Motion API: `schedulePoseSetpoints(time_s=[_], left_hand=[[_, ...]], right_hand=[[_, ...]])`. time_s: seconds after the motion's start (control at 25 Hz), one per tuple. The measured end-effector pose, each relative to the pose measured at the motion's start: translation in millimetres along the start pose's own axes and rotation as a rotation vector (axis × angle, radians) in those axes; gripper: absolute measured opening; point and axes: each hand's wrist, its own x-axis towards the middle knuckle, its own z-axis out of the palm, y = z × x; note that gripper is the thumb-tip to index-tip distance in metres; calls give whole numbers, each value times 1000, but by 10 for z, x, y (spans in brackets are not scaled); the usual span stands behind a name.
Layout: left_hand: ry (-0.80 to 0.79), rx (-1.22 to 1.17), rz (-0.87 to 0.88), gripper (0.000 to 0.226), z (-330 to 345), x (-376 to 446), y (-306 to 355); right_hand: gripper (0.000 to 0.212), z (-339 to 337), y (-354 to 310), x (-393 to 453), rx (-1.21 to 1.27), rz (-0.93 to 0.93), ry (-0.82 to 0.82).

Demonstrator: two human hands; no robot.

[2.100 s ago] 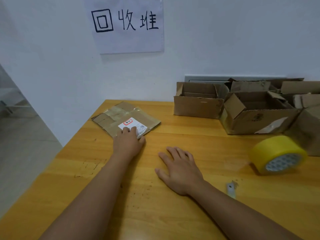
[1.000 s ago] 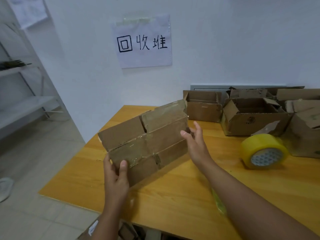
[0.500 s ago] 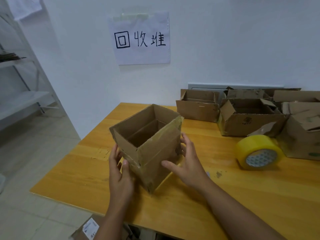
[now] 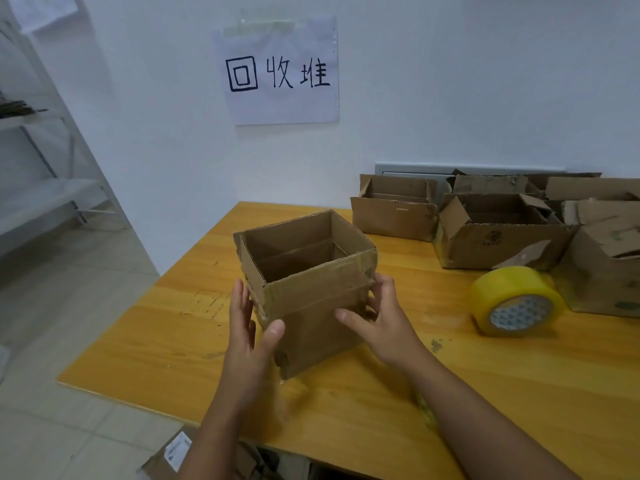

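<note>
A brown cardboard box (image 4: 311, 306) stands opened into a square tube on the wooden table (image 4: 485, 375), its top open and old tape along its upper edge. My left hand (image 4: 247, 327) holds its near left corner, thumb on the front face and fingers along the left side. My right hand (image 4: 377, 317) holds the right side, thumb on the front face and fingers round the right corner. The box's lower end and its bottom flaps are hidden from me.
Several open, worn cardboard boxes (image 4: 485, 233) crowd the table's back right against the wall. A yellow tape roll (image 4: 516, 301) lies to the right of the hands. A paper sign (image 4: 280, 71) hangs on the wall. More cardboard (image 4: 180, 452) lies on the floor below the table's near edge.
The box lay flat on the table under my left hand, was lifted and spread open into a square tube, and now stands upright between both hands. Since half a second ago little has moved.
</note>
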Motion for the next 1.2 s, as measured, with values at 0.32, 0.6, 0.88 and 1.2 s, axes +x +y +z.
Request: schedulePoseSetpoints(time_s=[0.32,0.6,0.88,1.2], left_hand=[[-98,-11,-63,67,-248,232,232],[-73,-60,-154,47,-269,315,291],[-28,-66,-51,43,-199,325,213],[-64,181,-5,87,-24,220,130]], right_hand=[[27,-172,-470,227,88,-1,104],[44,-338,-425,222,269,-32,-149],[53,-393,-430,218,-4,37,3],[18,-199,-271,190,-55,122,68]])
